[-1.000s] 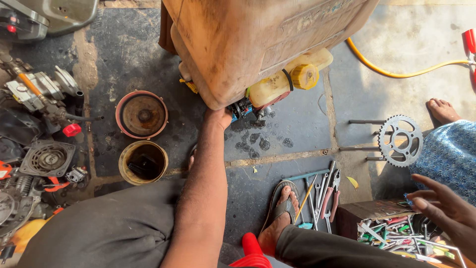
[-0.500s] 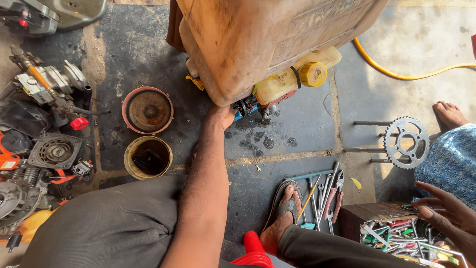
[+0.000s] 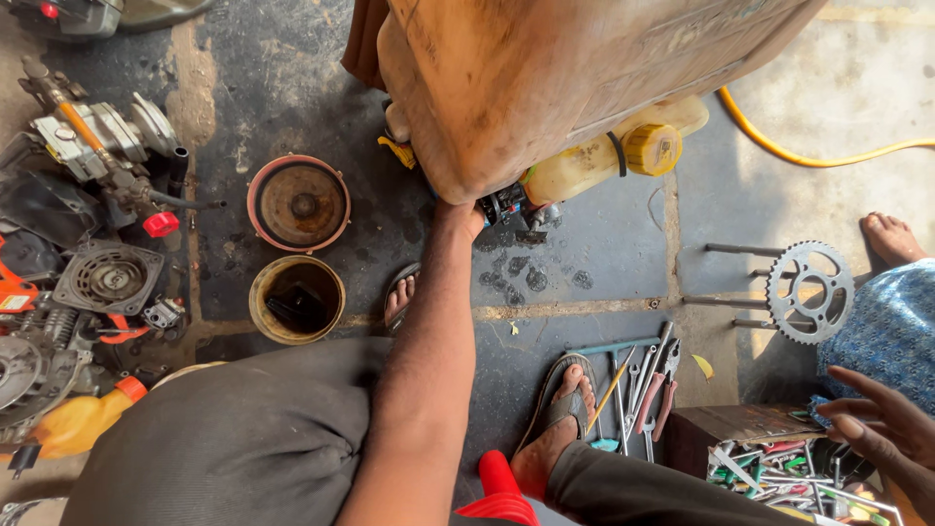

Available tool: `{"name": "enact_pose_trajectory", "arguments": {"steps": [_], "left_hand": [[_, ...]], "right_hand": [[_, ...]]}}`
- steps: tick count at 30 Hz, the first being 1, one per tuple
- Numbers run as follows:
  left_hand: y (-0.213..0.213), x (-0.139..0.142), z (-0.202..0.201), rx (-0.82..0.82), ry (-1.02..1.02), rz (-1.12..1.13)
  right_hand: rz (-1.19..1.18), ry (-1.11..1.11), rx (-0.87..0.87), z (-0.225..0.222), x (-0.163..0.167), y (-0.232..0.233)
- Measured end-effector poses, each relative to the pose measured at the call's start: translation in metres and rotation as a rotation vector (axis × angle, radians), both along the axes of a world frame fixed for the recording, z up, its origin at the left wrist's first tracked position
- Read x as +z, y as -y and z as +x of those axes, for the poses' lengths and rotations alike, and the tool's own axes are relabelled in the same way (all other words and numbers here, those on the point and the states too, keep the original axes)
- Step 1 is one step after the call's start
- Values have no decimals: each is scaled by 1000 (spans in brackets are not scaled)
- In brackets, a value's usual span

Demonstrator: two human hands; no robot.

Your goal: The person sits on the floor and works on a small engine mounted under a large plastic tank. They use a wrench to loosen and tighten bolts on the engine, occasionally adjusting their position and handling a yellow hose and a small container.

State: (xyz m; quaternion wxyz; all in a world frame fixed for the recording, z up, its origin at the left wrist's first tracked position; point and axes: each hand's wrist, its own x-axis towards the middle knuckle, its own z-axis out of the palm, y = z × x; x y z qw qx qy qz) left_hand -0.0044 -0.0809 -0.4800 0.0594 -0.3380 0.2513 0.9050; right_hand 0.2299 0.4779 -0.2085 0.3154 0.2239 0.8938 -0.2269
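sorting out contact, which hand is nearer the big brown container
Left. The left hand touches the lower edge of the brown container; the right hand is far off, open, above the tool box.

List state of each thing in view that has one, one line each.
left hand: reaching under the big container, fingers hidden
big brown container: tilted, lifted off the floor
yellow bottle: lying sideways, cap on
round tin: open, dark inside
red-rimmed round cover: lying flat
sprocket: flat on the floor
tool box: open, full of tools
other person's hand: over the tool box, fingers spread
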Motion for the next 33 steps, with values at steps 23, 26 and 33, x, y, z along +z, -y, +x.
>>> {"name": "enact_pose_trajectory", "arguments": {"steps": [23, 26, 33], "left_hand": [[7, 5, 15, -46, 80, -97], [1, 10, 9, -24, 172, -147], [5, 21, -1, -2, 269, -296]], "right_hand": [[166, 137, 141, -21, 40, 85], [162, 235, 244, -27, 51, 122], [246, 395, 436, -28, 63, 164]]}}
